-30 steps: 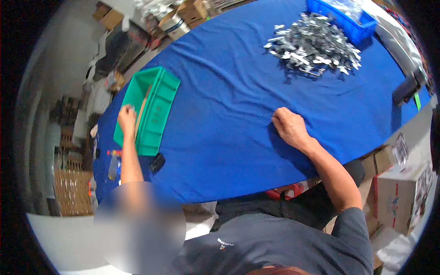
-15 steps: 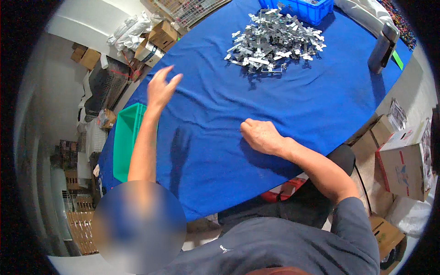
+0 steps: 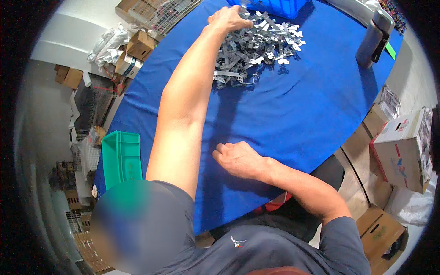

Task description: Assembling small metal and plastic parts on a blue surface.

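A heap of small flat metal brackets [image 3: 256,48], silver and dark grey, lies at the far side of the blue-covered table. My left arm is stretched out to it, and my left hand [image 3: 225,19] is over the heap's far left edge, thumb and fingers apart, with nothing visible in it. Close to my body, my right hand [image 3: 242,159] rests on or just over the blue cloth [image 3: 293,114] with its fingers curled in. Whatever those fingers hold, if anything, is hidden.
A green plastic bin [image 3: 121,158] stands at the table's left edge. Behind the heap is a blue crate [image 3: 286,8]. A dark flask [image 3: 375,39] stands at the far right. Cardboard boxes [image 3: 401,151] sit on the floor to the right.
My left hand has moved from above the table's left side, near the green bin, far forward to the metal heap. My right hand stays curled near me. The view has shifted slightly.
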`<move>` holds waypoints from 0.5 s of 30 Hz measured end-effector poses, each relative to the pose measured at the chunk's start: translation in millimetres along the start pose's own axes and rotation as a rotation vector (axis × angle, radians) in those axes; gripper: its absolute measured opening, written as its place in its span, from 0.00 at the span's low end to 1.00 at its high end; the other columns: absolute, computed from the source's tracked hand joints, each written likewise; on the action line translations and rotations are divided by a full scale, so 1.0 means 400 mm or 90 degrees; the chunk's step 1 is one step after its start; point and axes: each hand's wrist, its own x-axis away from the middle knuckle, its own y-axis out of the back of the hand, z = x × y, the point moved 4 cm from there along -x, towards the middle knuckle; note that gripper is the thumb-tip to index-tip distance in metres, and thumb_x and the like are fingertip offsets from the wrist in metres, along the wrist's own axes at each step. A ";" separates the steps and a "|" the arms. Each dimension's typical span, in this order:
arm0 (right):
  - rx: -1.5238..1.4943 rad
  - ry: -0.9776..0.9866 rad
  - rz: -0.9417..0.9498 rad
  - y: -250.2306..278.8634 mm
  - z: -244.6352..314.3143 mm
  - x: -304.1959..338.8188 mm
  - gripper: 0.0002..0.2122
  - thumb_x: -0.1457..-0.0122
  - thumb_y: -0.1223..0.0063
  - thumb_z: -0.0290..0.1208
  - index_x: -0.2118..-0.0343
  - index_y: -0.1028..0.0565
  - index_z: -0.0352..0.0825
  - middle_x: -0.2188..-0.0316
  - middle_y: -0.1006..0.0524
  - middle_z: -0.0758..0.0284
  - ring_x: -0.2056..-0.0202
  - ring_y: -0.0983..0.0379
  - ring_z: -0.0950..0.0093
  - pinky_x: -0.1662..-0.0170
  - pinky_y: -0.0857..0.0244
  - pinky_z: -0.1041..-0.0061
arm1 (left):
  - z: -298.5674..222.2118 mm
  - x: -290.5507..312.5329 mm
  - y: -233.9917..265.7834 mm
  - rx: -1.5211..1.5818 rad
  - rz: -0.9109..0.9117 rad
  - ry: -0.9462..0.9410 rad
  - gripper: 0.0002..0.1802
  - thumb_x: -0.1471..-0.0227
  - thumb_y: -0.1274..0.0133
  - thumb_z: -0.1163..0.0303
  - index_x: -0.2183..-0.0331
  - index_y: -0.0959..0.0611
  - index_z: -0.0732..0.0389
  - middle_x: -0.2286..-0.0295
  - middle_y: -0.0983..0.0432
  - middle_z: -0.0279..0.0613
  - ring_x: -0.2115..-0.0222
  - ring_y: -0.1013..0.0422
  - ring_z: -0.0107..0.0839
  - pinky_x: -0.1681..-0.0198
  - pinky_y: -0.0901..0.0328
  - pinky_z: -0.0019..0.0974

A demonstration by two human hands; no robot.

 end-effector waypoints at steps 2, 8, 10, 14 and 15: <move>-0.003 0.007 -0.014 -0.002 0.000 -0.004 0.04 0.48 0.51 0.26 0.71 0.28 0.31 0.73 0.26 0.59 0.71 0.22 0.63 0.74 0.27 0.64 | 0.043 -0.012 -0.016 0.011 0.057 0.075 0.46 0.61 0.40 0.36 0.46 0.27 0.56 0.50 0.26 0.54 0.48 0.30 0.49 0.48 0.34 0.50; 0.007 0.034 -0.044 -0.005 0.004 -0.003 0.04 0.49 0.50 0.26 0.72 0.30 0.33 0.74 0.27 0.61 0.72 0.23 0.65 0.75 0.28 0.64 | 0.136 0.023 -0.059 0.068 -0.093 0.066 0.46 0.63 0.37 0.42 0.48 0.27 0.63 0.54 0.24 0.53 0.51 0.27 0.49 0.48 0.33 0.49; 0.007 0.025 -0.043 -0.006 -0.010 0.008 0.04 0.49 0.50 0.26 0.71 0.30 0.33 0.74 0.28 0.61 0.72 0.23 0.64 0.74 0.28 0.64 | 0.113 0.081 -0.064 0.074 -0.156 0.033 0.40 0.60 0.36 0.43 0.50 0.25 0.59 0.57 0.24 0.53 0.54 0.27 0.49 0.52 0.32 0.50; 0.014 0.039 -0.019 -0.022 -0.002 0.005 0.05 0.50 0.50 0.26 0.70 0.30 0.33 0.73 0.27 0.60 0.71 0.23 0.63 0.73 0.27 0.62 | 0.146 0.228 -0.047 0.169 -0.360 -0.051 0.26 0.57 0.33 0.59 0.58 0.24 0.60 0.65 0.25 0.49 0.61 0.27 0.50 0.60 0.33 0.49; 0.015 0.042 -0.018 -0.023 -0.002 0.008 0.05 0.50 0.50 0.26 0.70 0.30 0.33 0.73 0.27 0.60 0.71 0.23 0.63 0.73 0.27 0.62 | 0.144 0.273 -0.047 0.187 -0.392 -0.068 0.24 0.58 0.33 0.65 0.58 0.24 0.59 0.65 0.25 0.48 0.62 0.28 0.50 0.60 0.33 0.48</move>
